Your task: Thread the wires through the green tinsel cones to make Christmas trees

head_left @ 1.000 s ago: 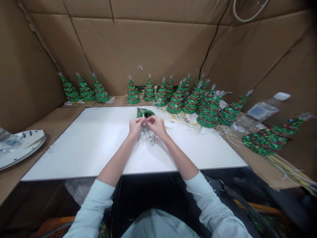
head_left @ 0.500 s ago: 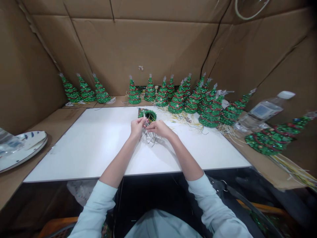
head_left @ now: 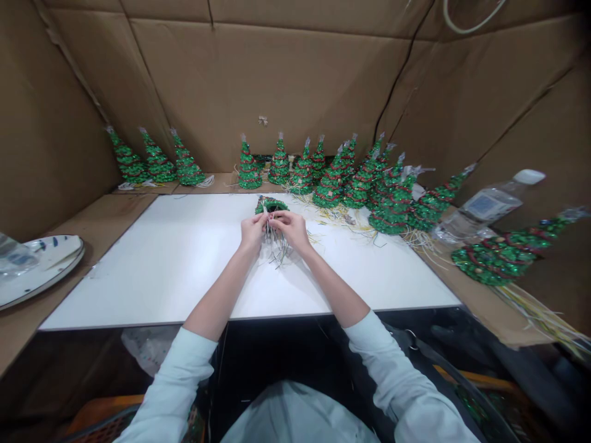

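A small green Christmas tree (head_left: 265, 203) lies on its side on the white board (head_left: 184, 271), its base towards me. Thin pale wires (head_left: 276, 249) trail out of that base and hang down over the board. My left hand (head_left: 253, 231) pinches some of these wires at the left of the base. Close beside it, my right hand (head_left: 292, 229) has its fingers closed on the wires too, and the fingertips of both hands nearly meet. Much of the tree is hidden behind my hands.
Several decorated trees (head_left: 327, 187) stand along the back and right, with loose wires around them. Three more trees (head_left: 159, 163) are at the back left. A plastic bottle (head_left: 489, 206) leans at right beside another tilted tree (head_left: 512, 252). A plate (head_left: 69, 261) lies at left.
My right hand has turned and moved slightly left, its fingers now higher against the tree's base and covering more of it. My left hand stays on the wires. The whole view has shifted slightly.
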`<state>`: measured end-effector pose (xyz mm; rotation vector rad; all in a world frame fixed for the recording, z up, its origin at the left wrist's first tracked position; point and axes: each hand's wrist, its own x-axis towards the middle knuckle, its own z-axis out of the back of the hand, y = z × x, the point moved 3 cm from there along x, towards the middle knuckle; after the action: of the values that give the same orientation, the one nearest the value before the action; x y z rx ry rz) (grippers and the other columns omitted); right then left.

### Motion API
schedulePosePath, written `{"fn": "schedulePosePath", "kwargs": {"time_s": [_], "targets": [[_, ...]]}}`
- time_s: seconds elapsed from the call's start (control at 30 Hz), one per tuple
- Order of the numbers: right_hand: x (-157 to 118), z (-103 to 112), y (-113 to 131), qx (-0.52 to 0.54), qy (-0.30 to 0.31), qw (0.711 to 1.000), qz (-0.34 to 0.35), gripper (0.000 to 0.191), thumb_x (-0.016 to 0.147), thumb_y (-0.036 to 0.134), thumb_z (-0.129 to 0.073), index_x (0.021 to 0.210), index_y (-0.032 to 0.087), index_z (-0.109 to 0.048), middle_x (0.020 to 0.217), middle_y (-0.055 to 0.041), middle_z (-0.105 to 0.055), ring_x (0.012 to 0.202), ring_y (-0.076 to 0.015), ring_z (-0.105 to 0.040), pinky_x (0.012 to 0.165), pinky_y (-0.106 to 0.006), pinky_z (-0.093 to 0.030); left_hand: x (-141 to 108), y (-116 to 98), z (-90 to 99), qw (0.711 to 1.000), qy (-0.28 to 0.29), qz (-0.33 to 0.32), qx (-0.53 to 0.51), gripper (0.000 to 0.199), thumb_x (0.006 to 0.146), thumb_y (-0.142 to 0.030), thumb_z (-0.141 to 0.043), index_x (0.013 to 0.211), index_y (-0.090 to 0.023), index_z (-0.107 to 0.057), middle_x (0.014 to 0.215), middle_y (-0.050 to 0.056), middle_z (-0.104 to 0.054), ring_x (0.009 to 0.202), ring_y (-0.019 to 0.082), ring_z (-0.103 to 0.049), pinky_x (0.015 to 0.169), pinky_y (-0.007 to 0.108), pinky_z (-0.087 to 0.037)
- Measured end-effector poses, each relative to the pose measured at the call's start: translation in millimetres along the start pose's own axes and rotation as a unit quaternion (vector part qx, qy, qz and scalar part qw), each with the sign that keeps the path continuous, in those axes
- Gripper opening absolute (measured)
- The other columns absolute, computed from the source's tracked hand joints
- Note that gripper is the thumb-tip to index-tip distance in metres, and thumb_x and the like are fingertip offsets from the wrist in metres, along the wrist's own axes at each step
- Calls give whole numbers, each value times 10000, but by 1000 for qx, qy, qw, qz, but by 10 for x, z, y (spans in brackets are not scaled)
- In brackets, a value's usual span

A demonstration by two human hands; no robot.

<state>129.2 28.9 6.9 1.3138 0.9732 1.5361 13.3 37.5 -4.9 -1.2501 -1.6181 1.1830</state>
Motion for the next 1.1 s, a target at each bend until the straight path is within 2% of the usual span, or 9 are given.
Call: {"fn": "schedulePosePath", "kwargs": {"time_s": [0.07,0.17,0.27,0.37,0.57,0.73,0.9,1.1], "targets": [[-9,-10,-10,-21,-59,998,2,250,739,321,-588,911,149,-649,704,-23,-679,647,-140,-636,606,-239,-510,-9,9,2,1000,1,-8,20,228,588,-310,-706,690,-106,-685,463,-29,-505,411,47,-330,436,209,-264],[-54,-23,41,-141,-113,982,55,213,804,307,-520,876,165,-660,784,-39,-680,728,-141,-632,720,-255,-494,-35,27,-14,999,15,-22,32,228,603,-327,-697,681,-114,-679,411,-51,-418,391,42,-294,406,204,-225],[-118,-68,98,-260,-122,951,112,238,848,272,-463,916,180,-671,892,-57,-665,821,-146,-607,788,-253,-456,-54,37,-30,999,24,-25,33,245,608,-350,-693,682,-117,-674,401,-59,-390,384,41,-298,394,194,-228],[-165,-119,105,-307,-109,937,126,267,868,255,-429,968,183,-666,912,-63,-641,823,-142,-588,773,-235,-442,-62,31,-38,999,20,-26,18,255,596,-353,-698,684,-116,-672,437,-47,-449,398,41,-326,406,189,-260],[-177,-142,94,-301,-96,940,126,283,875,226,-408,1004,163,-652,933,-74,-630,814,-142,-577,763,-235,-436,-59,31,-49,999,27,-25,-4,234,590,-333,-703,673,-117,-671,507,-25,-521,421,39,-362,430,190,-277],[-149,-102,77,-276,-111,944,145,260,875,235,-424,941,158,-664,908,-73,-653,837,-154,-587,789,-256,-437,-62,25,-54,999,27,-19,-17,208,596,-304,-702,662,-109,-670,469,-39,-483,408,32,-348,420,184,-255],[-130,-82,51,-251,-116,945,174,246,867,233,-445,919,161,-673,888,-73,-659,815,-156,-595,768,-259,-446,-68,-2,-58,999,30,-1,-15,194,588,-262,-712,686,-98,-678,525,-26,-539,404,22,-348,430,182,-268],[-97,-46,31,-199,-132,957,163,217,840,245,-486,859,178,-691,831,-52,-663,772,-150,-594,747,-260,-455,-51,5,-52,999,30,17,-27,188,583,-242,-716,702,-98,-692,551,-14,-566,411,25,-369,437,182,-290]]}}
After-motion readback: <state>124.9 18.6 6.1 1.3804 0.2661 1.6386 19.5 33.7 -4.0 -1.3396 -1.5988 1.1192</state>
